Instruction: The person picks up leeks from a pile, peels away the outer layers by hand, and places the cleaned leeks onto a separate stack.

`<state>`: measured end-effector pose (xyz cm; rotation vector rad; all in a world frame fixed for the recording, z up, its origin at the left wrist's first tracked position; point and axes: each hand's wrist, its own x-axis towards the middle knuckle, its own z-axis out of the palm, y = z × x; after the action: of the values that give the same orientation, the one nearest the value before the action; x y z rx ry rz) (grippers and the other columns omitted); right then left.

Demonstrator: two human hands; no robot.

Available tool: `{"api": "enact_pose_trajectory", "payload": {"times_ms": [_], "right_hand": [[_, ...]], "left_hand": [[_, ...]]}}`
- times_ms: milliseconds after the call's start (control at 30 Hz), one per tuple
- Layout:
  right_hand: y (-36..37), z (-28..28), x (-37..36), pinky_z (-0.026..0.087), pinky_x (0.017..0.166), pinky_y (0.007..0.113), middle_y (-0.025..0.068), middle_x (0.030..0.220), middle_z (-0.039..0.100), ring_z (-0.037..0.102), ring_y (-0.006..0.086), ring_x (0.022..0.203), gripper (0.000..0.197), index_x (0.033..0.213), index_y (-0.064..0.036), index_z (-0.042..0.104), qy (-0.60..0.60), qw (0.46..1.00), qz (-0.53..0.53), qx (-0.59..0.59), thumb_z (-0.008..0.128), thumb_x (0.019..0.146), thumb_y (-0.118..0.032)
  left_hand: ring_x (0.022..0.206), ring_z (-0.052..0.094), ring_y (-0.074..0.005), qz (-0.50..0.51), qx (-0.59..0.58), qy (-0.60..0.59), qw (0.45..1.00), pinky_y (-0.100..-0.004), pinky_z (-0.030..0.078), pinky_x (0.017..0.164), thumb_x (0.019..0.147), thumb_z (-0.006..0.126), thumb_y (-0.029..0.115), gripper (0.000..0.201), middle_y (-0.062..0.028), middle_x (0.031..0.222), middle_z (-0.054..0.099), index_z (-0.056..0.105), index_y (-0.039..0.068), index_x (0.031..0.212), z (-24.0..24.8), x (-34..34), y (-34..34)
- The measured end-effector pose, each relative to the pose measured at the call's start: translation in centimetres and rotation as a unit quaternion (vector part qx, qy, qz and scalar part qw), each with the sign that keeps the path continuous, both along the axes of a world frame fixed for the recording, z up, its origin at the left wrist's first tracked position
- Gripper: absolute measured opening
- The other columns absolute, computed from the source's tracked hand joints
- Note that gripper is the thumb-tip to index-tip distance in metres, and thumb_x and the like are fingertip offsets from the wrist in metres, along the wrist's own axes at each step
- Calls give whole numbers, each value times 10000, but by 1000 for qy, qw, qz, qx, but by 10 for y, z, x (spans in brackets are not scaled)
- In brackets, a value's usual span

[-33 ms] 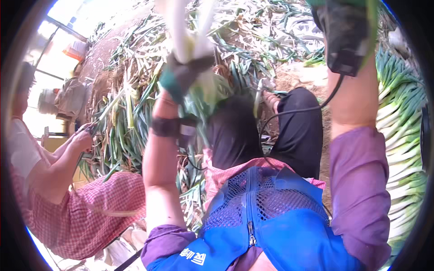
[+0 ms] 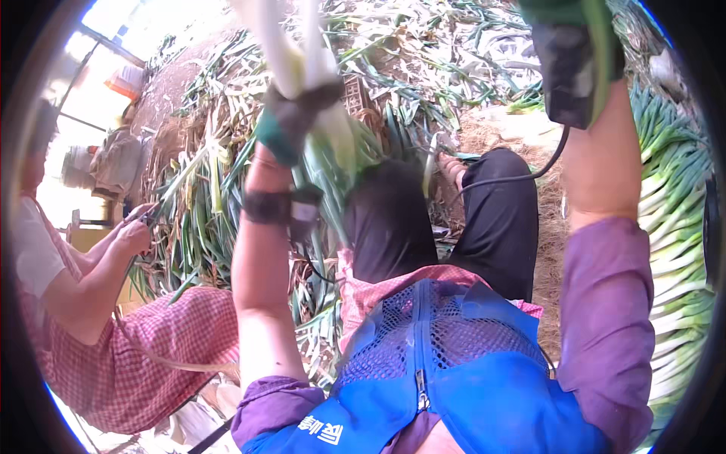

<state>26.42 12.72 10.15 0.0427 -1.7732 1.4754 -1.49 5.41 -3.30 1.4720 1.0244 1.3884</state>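
Note:
My left hand, in a dark and green glove and blurred by motion, is closed around leeks. Their white stalks rise past the upper edge, while green leaves hang below the fist toward my left knee. A dark band with a small box circles that wrist. At the upper right my right hand wears a green and dark glove, with a black box on it and a cable running down. Its fingers are cut off by the upper edge, so what they hold, if anything, is hidden.
A heap of leeks lies left of my legs, with leaf scraps strewn beyond. At far right stands a long stack of trimmed leeks. On the left a co-worker in a checked apron holds a leek. A brown crate stands ahead.
My left hand has shifted slightly left with the leeks still in it. The right forearm has moved a little to the right, and its cable has swung along.

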Motion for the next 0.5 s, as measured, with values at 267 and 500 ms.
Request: {"api": "enact_pose_trajectory", "payload": {"times_ms": [267,500], "right_hand": [[23,-164,22,493,886,389,186,1050,661,636,284,980,499,1174,-9,589,-701,596,-276,278,628,844,-382],[-23,-135,-109,529,825,392,203,1065,629,649,312,936,568,1189,31,494,-138,851,-379,337,659,862,-404]], "left_hand": [[807,621,-209,145,53,-147,977,-358,515,768,864,681,256,253,-76,839,630,629,28,963,82,-72,36],[926,601,-186,201,143,-100,964,-322,493,843,878,672,200,302,-75,1004,627,622,18,1113,73,-56,28]]}}
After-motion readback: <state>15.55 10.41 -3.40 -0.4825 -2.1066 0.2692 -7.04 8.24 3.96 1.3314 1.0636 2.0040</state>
